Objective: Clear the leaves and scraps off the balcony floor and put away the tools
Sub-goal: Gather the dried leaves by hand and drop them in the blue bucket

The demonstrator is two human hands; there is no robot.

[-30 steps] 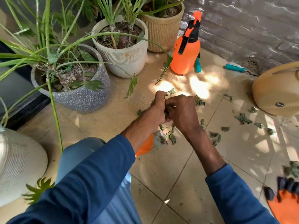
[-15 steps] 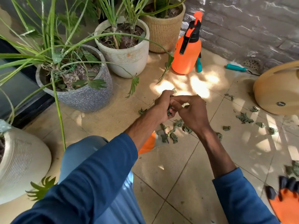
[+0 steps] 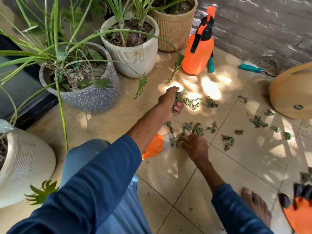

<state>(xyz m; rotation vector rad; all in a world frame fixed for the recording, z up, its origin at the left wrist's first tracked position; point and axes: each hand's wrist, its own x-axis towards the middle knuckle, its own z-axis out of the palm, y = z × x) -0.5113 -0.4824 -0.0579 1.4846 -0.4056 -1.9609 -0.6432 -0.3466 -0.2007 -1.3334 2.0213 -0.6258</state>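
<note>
**Left hand full, right hand down in the leaf pile**

Person crouches on the tile floor [image 3: 168,183], blue sleeves, bare foot [image 3: 256,206] planted at lower right.

Left hand [image 3: 170,103]: stretched forward, near the grey pot [image 3: 91,98]. Fingers curled round a bunch [image 3: 177,100] of green leaf scraps, with bits sticking out top and bottom.

Right hand [image 3: 195,147]: low, nearer the body. Fingers bent and slightly spread, tips down in a pile [image 3: 190,129] of scraps. Cannot tell whether they grip any.

Leaves [image 3: 258,121]: loose and scattered over the tiles to the right of both hands, with more just beyond the left hand in a sun patch.

Orange flat item [image 3: 152,147]: on the floor, partly hidden under the left forearm; kind unclear.

Sprayer [image 3: 197,53]: upright by the wall, beside the pots, a teal handle [image 3: 210,65] just behind it.

Tool [image 3: 251,68]: teal-handled, lying flat near the drain [image 3: 268,64], well apart from the hands.

Glove [image 3: 298,215]: orange with dark fingertips, on the floor just beside the foot.
</note>
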